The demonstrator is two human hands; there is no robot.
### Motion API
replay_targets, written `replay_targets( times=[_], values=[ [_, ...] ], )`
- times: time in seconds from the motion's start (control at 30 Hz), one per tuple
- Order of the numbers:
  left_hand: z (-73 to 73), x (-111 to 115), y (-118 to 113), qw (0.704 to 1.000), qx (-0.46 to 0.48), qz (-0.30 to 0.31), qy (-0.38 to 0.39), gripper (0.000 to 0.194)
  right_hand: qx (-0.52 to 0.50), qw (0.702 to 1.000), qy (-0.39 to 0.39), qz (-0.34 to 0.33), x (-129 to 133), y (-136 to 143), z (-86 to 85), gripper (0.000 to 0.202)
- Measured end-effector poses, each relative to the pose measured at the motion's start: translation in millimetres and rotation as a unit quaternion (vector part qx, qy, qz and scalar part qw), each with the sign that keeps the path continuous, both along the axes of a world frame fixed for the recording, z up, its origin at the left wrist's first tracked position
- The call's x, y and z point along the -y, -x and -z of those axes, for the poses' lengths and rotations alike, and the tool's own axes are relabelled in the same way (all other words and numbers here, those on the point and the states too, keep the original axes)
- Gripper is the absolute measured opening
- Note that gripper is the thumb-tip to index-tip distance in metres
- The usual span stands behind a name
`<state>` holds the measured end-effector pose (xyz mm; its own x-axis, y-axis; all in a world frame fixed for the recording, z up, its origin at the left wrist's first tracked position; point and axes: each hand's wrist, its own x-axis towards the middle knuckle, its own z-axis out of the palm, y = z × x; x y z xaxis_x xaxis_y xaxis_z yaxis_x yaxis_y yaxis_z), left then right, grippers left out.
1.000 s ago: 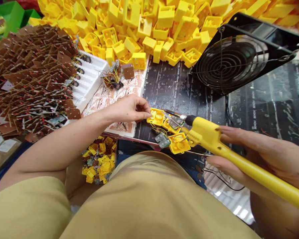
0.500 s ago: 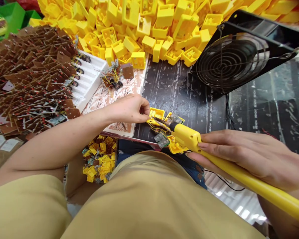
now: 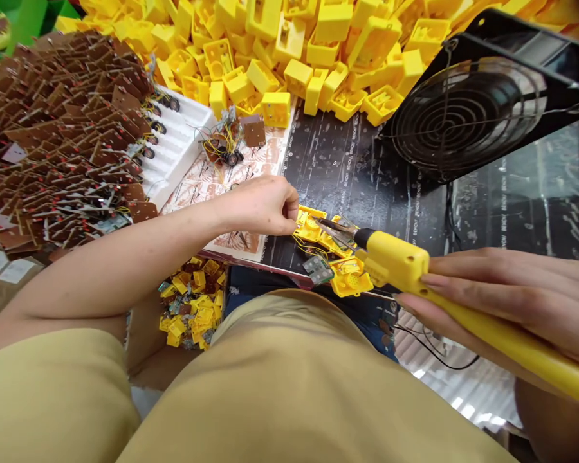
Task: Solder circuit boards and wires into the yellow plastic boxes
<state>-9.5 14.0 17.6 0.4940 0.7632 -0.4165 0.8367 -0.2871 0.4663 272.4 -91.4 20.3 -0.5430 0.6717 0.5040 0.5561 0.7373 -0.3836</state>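
My right hand (image 3: 516,296) grips a yellow soldering iron (image 3: 398,257) with a black collar. Its metal tip points left, over an open yellow plastic casing (image 3: 309,222). My left hand (image 3: 270,204) is closed in a pinch at that casing's left edge; what sits between the fingertips is hidden. Thin yellow wires run below the casing toward a small grey-green circuit board (image 3: 318,270) at the bench edge. Another yellow casing part (image 3: 351,278), with a round speaker-like grille, lies under the iron.
Yellow casings (image 3: 251,77) heap along the back. Brown circuit boards (image 3: 67,128) pile at left beside a white foam tray (image 3: 181,145). A wired assembly (image 3: 229,145) lies near the tray. A black fan (image 3: 456,122) stands at right. Below the bench, a box holds yellow parts (image 3: 193,302).
The soldering iron and my right hand have shifted right, drawing the tip back from my left fingertips. My left hand still pinches beside the casing. The whole view has shifted slightly.
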Motion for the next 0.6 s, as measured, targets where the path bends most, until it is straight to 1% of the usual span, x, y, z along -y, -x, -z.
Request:
replay_targets(
  times=[0.03,0.13,0.17,0.27,0.33,0.43,0.53,0.57,0.6],
  values=[
    [-0.2,-0.2,0.0,1.0,-0.002,0.001,0.0,0.002,0.013,1.0,-0.009,-0.017,-0.3,-2.5,0.9,0.029],
    [-0.3,-0.5,0.3,1.0,-0.011,0.009,-0.006,0.002,0.035,0.999,-0.02,-0.035,0.3,-3.3,1.4,0.028],
    [-0.3,-0.6,0.4,1.0,-0.013,0.011,-0.01,0.003,0.03,0.999,-0.023,-0.036,1.5,-0.9,0.7,0.027],
    [-0.9,-0.6,0.5,1.0,-0.017,0.023,-0.013,0.006,-0.002,1.0,-0.01,-0.01,6.1,11.8,-2.5,0.024],
    [-1.5,-0.4,0.3,0.999,-0.021,0.03,-0.014,0.008,-0.013,1.0,-0.001,-0.012,6.0,20.9,-3.6,0.022],
    [-1.8,0.1,-0.8,0.999,-0.029,0.025,-0.017,0.009,-0.018,0.997,-0.03,-0.067,-2.5,29.3,-2.4,0.021],
    [-1.6,1.3,-2.6,0.999,-0.031,0.018,-0.022,0.009,-0.021,0.992,-0.062,-0.109,-11.6,30.9,-2.1,0.02],
    [-1.7,1.8,-3.1,0.999,-0.031,0.016,-0.024,0.009,-0.02,0.991,-0.061,-0.118,-12.3,30.1,-3.2,0.019],
    [-1.8,2.2,-3.6,0.999,-0.033,0.016,-0.025,0.008,-0.017,0.992,-0.05,-0.113,-11.3,28.7,-4.9,0.018]
  ],
)
